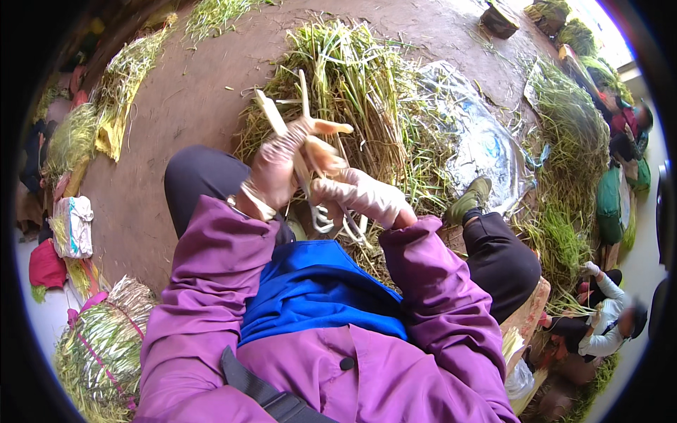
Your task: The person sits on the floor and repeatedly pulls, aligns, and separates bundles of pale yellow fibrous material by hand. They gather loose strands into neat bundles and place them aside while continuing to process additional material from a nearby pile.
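My left hand (pixel 280 164), in a pale fingerless glove, grips pale stalks (pixel 271 112) that stick up past the thumb side. My right hand (pixel 365 195), gloved the same way, meets it at the fingertips, its fingers curled in. Motion blurs the fingers where the hands meet. Below them hang white loops (pixel 321 219), either bent strips or tool handles; I cannot tell which. Whether the right hand holds these loops or the stalk ends is hidden. Just beyond both hands lies a large heap of green and yellow stalks (pixel 349 90) on the floor.
A clear plastic sheet (pixel 484 143) lies right of the heap, by my shoe (pixel 469 200). A tied bundle (pixel 106 338) stands at lower left. More stalks (pixel 568 143) line the right side, where a co-worker (pixel 608 317) sits. A dark block (pixel 500 20) rests at the back.
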`<move>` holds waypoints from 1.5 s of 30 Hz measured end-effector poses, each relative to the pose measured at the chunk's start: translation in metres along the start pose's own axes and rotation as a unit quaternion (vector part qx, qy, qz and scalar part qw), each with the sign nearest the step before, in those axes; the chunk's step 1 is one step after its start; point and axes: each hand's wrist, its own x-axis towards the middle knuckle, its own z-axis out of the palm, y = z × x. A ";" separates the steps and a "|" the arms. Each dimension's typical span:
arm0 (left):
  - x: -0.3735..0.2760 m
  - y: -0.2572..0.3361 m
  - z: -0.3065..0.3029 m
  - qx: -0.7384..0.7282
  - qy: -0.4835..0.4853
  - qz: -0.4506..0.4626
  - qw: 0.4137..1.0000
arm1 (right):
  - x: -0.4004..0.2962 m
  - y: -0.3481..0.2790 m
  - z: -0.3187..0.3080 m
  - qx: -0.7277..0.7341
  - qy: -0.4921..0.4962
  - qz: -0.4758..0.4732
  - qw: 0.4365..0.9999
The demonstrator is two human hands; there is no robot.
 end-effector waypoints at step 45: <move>0.004 0.028 -0.027 0.092 0.154 0.006 0.984 | 0.044 0.088 -0.161 0.113 0.480 -0.014 0.870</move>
